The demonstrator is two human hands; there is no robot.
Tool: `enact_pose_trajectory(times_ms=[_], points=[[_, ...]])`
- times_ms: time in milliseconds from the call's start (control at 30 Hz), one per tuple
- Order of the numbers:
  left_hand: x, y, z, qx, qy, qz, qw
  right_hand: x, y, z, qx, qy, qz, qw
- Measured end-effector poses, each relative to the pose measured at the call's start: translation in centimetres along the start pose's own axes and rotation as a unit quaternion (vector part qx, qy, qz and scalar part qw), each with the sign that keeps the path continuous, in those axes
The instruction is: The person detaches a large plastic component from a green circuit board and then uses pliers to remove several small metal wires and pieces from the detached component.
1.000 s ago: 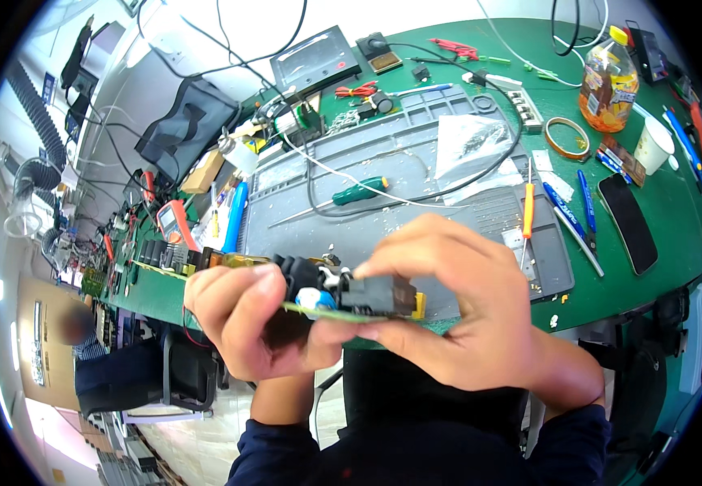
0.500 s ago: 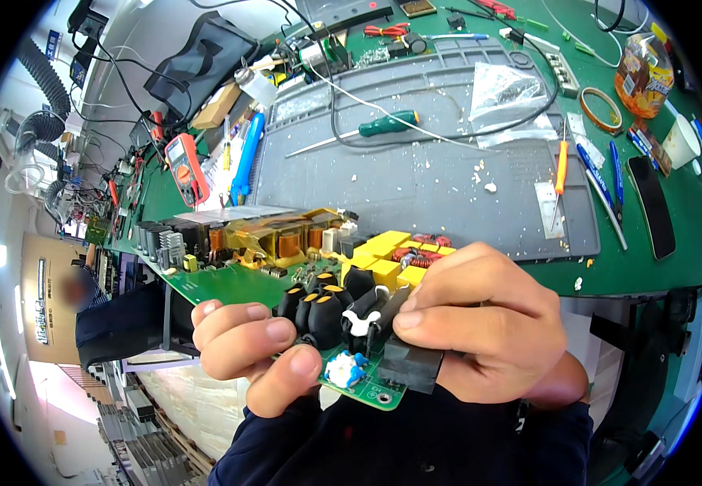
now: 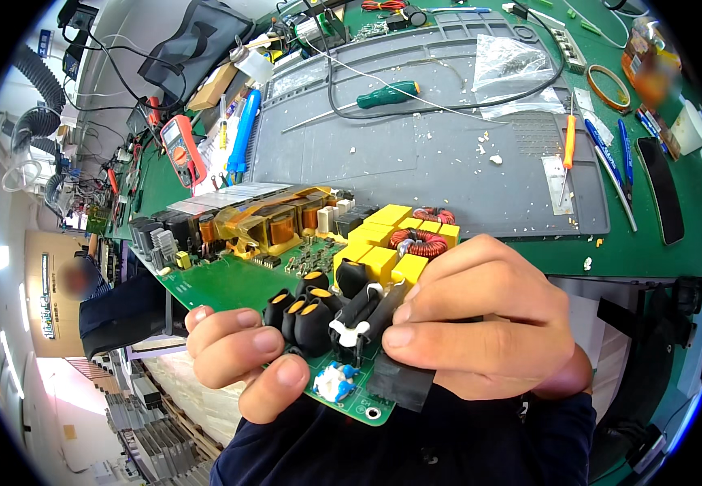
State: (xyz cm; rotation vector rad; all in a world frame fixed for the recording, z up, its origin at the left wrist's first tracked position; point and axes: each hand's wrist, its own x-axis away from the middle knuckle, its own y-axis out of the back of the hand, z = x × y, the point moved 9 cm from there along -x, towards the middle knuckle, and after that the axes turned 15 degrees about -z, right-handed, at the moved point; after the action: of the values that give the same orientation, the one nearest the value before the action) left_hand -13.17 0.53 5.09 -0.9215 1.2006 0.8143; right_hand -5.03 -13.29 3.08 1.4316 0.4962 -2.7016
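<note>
A large green circuit board [image 3: 205,283] is held up over the bench's near edge, its near end tilted toward me. My left hand [image 3: 242,360] is closed on its near left edge, fingers curled beside several black-sleeved parts with orange tops [image 3: 310,320]. At the right edge my right hand [image 3: 480,324] is closed, thumb and forefinger pressed by a dark upright piece next to a white blob of glue [image 3: 349,333]. Below that thumb sits a black block [image 3: 401,381]; a blue part capped with white [image 3: 335,381] is near the corner. Yellow box-shaped parts [image 3: 379,263] and red-wound coils [image 3: 418,243] stand farther back. The right fingertips are partly hidden.
Behind the board a grey work mat [image 3: 327,162] bears white crumbs, a green-handled screwdriver [image 3: 387,95] and a clear plastic bag [image 3: 513,73]. A red multimeter [image 3: 182,151] stands left. At right lie an orange-handled tool [image 3: 570,142], pens, a tape roll [image 3: 608,87] and a black phone [image 3: 660,190].
The board has tilted slightly, its near corner shifting down and left, so more of the coils and yellow parts shows. Both hands keep their hold. The bench has shifted slightly upward in view.
</note>
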Motion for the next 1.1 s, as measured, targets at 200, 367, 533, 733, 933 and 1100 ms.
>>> enact_pose_trajectory(times_ms=[200, 367, 533, 733, 933, 1100], points=[[0.0, -0.1, 0.0, -0.009, 0.007, -0.003, 1.0, 0.0, 0.0, 0.2, 0.014, 0.019, -0.001, 1.0], [-0.1, -0.1, -0.2, -0.015, 0.002, 0.012, 1.0, -0.1, -0.3, 0.5, 0.013, 0.034, 0.012, 0.999], [0.4, -0.1, -0.3, -0.028, 0.029, -0.021, 0.999, 0.0, -0.4, 0.3, 0.013, 0.025, 0.023, 0.999], [0.3, 0.1, -0.2, -0.018, 0.033, -0.009, 0.999, 0.1, -0.6, 0.2, 0.008, 0.01, 0.029, 0.999], [0.1, 0.5, -0.5, -0.025, 0.025, 0.028, 0.999, 0.2, -0.8, 0.2, -0.011, 0.005, 0.049, 0.999], [0.6, 0.5, -0.5, -0.031, 0.019, 0.014, 0.999, 0.4, -0.8, 0.0, -0.01, 0.005, 0.075, 0.997]])
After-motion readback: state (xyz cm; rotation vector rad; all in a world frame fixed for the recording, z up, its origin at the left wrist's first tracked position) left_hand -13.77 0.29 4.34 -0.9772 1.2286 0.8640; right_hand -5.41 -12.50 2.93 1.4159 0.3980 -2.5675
